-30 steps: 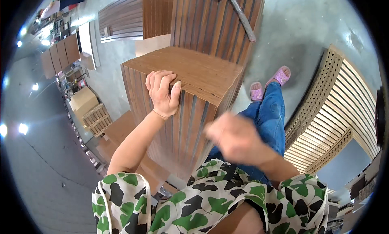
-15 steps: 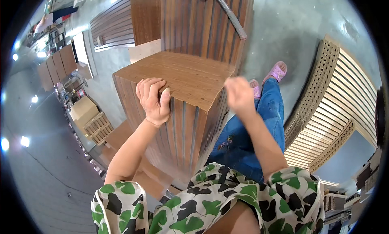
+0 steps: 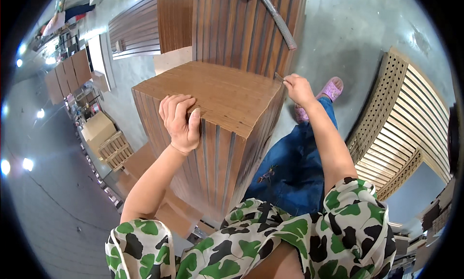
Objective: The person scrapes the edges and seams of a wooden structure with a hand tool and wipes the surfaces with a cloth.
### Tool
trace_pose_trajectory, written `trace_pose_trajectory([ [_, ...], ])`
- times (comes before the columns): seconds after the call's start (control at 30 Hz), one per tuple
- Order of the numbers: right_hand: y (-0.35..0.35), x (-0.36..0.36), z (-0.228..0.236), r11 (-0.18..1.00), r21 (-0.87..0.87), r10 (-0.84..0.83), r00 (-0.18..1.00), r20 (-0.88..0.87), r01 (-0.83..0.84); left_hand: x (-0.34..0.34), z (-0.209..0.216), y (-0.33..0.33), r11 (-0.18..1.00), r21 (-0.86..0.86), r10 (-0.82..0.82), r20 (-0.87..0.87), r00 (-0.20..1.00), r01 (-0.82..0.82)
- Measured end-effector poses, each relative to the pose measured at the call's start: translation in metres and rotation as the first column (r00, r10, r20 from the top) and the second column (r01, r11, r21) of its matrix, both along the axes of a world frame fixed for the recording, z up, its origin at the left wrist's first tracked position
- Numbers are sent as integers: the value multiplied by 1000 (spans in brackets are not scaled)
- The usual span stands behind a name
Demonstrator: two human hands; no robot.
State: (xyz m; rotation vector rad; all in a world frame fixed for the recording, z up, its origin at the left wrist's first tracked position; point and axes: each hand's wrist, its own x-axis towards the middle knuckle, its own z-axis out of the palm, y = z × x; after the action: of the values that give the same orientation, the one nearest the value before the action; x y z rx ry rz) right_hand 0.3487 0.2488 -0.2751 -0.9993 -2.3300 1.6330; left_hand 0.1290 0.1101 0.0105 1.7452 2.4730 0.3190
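In front of me stands a tall brown wooden block (image 3: pixel 212 90) with dark-grooved, slatted sides and a flat top. My left hand (image 3: pixel 180 122) grips its near top edge, fingers curled over the top and thumb against the edge. At the far right corner is my right hand (image 3: pixel 298 89), closed on a thin, dark, blade-like tool (image 3: pixel 278 77) whose tip points toward the block's edge. Most of this tool is hidden in the fist, so its exact kind cannot be made out. Beyond, a hammer (image 3: pixel 275 18) with a grey handle lies on another slatted brown stack (image 3: pixel 222 32).
Another slatted brown stack (image 3: pixel 135 25) stands at the back left. To the right is a pale slatted wooden stack (image 3: pixel 411 119) with a dotted edge. Cardboard (image 3: pixel 171 213) lies low on the left, near a wooden crate (image 3: pixel 115 151). My slippered feet (image 3: pixel 331 88) are on the grey floor.
My right hand has moved slightly right and up to the block's far right corner, and the thin tool now shows in it. My left hand keeps its hold; the legs have shifted.
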Motion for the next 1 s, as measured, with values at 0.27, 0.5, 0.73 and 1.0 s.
trace_pose_trajectory([
  [0.27, 10, -4, 237, 949, 62, 309, 873, -377, -308, -10, 17, -15, 1000, -17, 21, -50, 999, -22],
  [0.5, 16, -5, 54, 983, -41, 180, 978, 105, -177, -2, -1, 0, 1000, -4, 0, 1, 1000, 0],
  [0.73, 3, -10, 262, 984, 113, 178, 840, -513, -139, -4, 13, -10, 1000, 7, 26, -42, 999, -25],
  [1.0, -41, 83, 236, 876, -360, -348, 938, -15, 319, -6, 16, 6, 1000, 6, 20, 19, 1000, -20],
])
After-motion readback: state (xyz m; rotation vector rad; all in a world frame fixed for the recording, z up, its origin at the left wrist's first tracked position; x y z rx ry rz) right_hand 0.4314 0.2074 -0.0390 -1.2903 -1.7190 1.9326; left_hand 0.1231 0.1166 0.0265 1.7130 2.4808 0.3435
